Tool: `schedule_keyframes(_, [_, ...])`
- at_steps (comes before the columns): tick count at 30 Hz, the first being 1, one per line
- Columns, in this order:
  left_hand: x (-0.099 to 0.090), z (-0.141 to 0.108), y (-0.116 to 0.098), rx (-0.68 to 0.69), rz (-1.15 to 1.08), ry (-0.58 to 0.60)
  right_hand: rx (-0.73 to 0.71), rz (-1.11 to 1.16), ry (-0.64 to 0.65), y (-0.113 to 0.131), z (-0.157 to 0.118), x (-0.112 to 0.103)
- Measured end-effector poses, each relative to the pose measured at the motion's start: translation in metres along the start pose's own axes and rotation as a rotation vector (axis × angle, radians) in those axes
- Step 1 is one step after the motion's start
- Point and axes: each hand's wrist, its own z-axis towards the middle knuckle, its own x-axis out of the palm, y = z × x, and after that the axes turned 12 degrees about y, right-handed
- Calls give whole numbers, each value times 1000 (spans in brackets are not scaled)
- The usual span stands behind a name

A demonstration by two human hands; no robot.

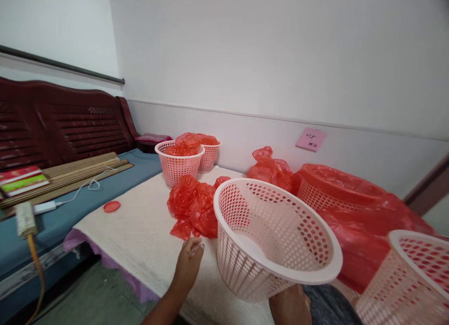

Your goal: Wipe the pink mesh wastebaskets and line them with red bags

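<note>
A pale pink plastic basket [254, 262] with holes through its wall leans towards me, and its inside shows no contents. Beneath its near rim, my right hand [291, 304] is against the basket and seems to grip it; most of its fingers are hidden. To the left of the basket, my left hand [189, 262] is above the table with its fingers curled in, and nothing shows in them. Just beyond that hand lies a crumpled heap of thin red plastic bags [192, 205], partly behind the basket.
Two similar baskets [178, 168] with red bags stand at the far left corner. Along the wall are a bundled red bag [270, 168] and a large bag-lined basket [322, 196]. Another basket [407, 280] stands near right. A red lid [112, 206] lies on the white-covered table [140, 227].
</note>
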Motion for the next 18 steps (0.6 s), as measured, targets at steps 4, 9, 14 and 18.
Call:
schedule_keyframes(4, [0, 29, 17, -194, -144, -47, 36, 24, -3, 2, 1, 2])
schedule_keyframes(9, [6, 63, 24, -325, -243, -118, 37, 43, -11, -3, 4, 10])
schedule_keyframes(14, [10, 77, 34, -371, -307, -133, 3, 60, -24, -5, 3, 9])
schedule_keyframes(18, [10, 67, 33, -250, -402, -147, -3, 58, -28, -1, -1, 2])
